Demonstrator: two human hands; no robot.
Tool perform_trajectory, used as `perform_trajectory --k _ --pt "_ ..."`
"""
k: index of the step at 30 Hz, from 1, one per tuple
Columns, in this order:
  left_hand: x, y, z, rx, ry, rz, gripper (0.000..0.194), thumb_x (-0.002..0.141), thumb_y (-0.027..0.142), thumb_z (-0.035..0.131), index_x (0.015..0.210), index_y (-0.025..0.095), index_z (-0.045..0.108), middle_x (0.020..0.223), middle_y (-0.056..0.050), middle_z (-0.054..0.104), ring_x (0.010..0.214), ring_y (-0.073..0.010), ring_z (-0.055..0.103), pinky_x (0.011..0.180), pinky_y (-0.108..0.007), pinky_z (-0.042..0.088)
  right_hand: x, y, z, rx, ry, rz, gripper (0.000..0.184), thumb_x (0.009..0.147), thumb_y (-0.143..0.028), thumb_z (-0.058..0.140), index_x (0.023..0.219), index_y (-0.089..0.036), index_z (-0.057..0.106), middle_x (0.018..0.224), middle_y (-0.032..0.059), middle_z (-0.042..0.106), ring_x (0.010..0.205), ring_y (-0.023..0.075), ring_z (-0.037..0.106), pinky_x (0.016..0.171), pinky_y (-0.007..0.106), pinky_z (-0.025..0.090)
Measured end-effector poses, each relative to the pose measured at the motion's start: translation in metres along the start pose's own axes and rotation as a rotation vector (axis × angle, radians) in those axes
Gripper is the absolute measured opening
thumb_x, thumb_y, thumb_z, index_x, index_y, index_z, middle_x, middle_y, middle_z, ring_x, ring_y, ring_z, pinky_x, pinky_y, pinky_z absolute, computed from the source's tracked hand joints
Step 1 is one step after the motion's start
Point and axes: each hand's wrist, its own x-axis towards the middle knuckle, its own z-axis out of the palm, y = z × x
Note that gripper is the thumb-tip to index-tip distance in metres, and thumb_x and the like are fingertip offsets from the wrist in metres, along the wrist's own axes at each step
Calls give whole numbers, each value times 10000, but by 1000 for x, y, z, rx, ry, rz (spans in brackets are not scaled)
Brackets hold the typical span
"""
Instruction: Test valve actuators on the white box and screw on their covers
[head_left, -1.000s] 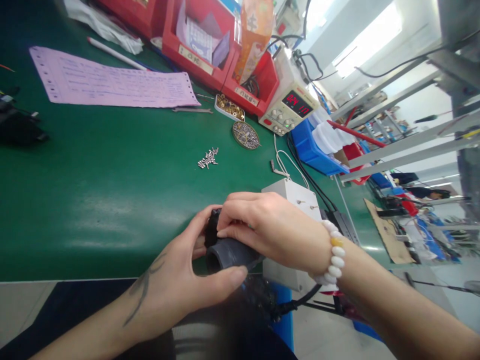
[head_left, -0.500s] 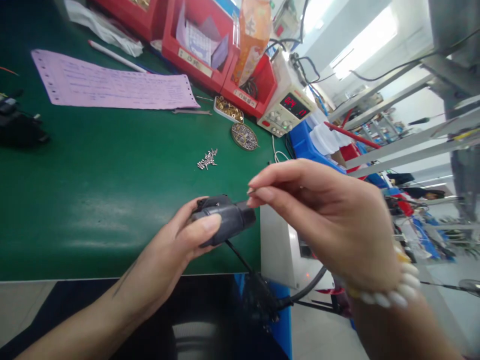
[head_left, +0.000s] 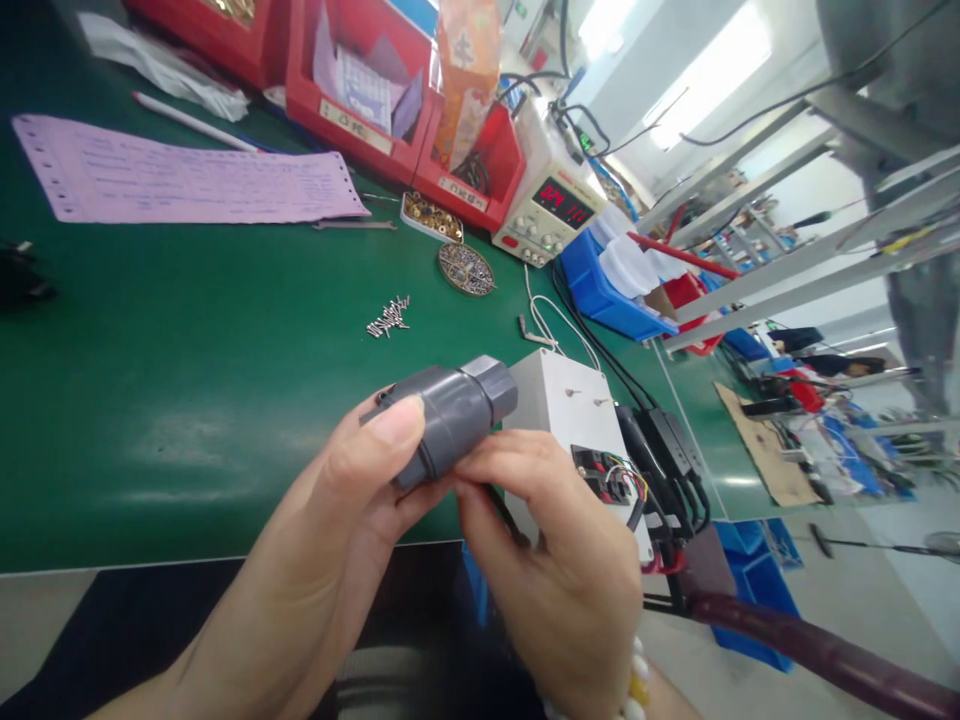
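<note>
My left hand (head_left: 337, 530) grips a dark grey cylindrical plastic part (head_left: 454, 412), thumb on its top, held above the near edge of the green bench (head_left: 187, 400). My right hand (head_left: 559, 560), with a white bead bracelet at the wrist, comes in from below and pinches the underside of the same part, where a thin black wire hangs down. A white control box (head_left: 562, 400) with coloured wires stands just right of the part.
Loose small screws (head_left: 388, 317) lie on the mat, with a round dish (head_left: 466, 269) and a tray of brass parts (head_left: 430, 217) behind. A pink form (head_left: 180, 182), red bins (head_left: 360, 90), a power supply (head_left: 547, 212) and blue bins (head_left: 607, 290) line the back.
My right hand dropped from above the part to beneath it and now pinches it. The left hand lifted and tilted the part, its hex end pointing up and right.
</note>
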Motion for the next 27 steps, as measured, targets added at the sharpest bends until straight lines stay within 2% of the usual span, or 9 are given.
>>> perform_trajectory --k 7,12,15,18,20,22,24,25,27 --pt "-1 1 9 25 38 -27 256 957 448 586 1045 295 772 1181 4 737 1203 -262 640 892 -294 606 -6 9 4 61 48 -50 159 934 4 628 971 -137 689 1004 38 726 977 139 664 919 281 537" --pt "-2 2 11 -78 -11 -88 313 967 459 537 1113 289 755 1198 -17 732 1183 -275 647 949 -361 591 -7 11 10 -16 79 -92 153 945 -21 617 989 -152 683 1030 68 708 981 193 630 872 332 541" --pt "-3 -1 3 -74 22 -108 324 980 441 511 1120 269 748 1227 -22 722 1194 -273 636 968 -360 577 -7 8 5 -87 -47 -77 161 969 -59 587 1021 -152 708 1050 82 693 994 211 613 868 342 544" --pt "-4 -7 -10 26 90 -97 300 954 439 562 1135 262 722 1267 -9 706 1273 -292 574 1018 -367 541 -14 6 -14 -36 -172 -20 229 951 -101 631 1148 -183 715 1198 88 653 1066 203 623 932 323 551" --pt "-3 -10 -18 119 137 -45 298 911 420 635 1175 288 677 1319 23 677 1344 -303 506 1089 -376 480 -29 10 -34 37 -47 78 334 939 -111 656 1248 -237 680 1218 62 646 1053 168 641 942 283 552" --pt "-1 -14 -24 228 194 -19 359 855 430 706 1188 317 635 1387 48 629 1393 -318 445 1172 -393 378 -53 23 -57 75 265 237 321 964 -137 642 1248 -284 671 1082 23 673 930 130 656 869 246 562" --pt "2 -17 -28 316 210 -53 407 823 459 731 1191 338 606 1450 56 579 1415 -334 414 1207 -402 313 -82 45 -77 136 607 394 169 999 -219 617 1124 -292 704 920 3 642 783 116 630 739 235 564" --pt "2 -19 -31 354 187 -77 417 823 472 722 1201 348 598 1469 56 564 1418 -341 410 1208 -407 307 -97 59 -85 246 675 450 103 1003 -272 614 1036 -294 709 860 -4 609 725 119 614 665 246 560" --pt "2 -22 -37 444 122 -68 423 842 482 690 1235 362 590 1474 45 569 1412 -351 422 1197 -421 319 -125 90 -96 349 654 551 143 1010 -350 577 972 -302 706 739 -14 542 599 129 568 531 269 509"
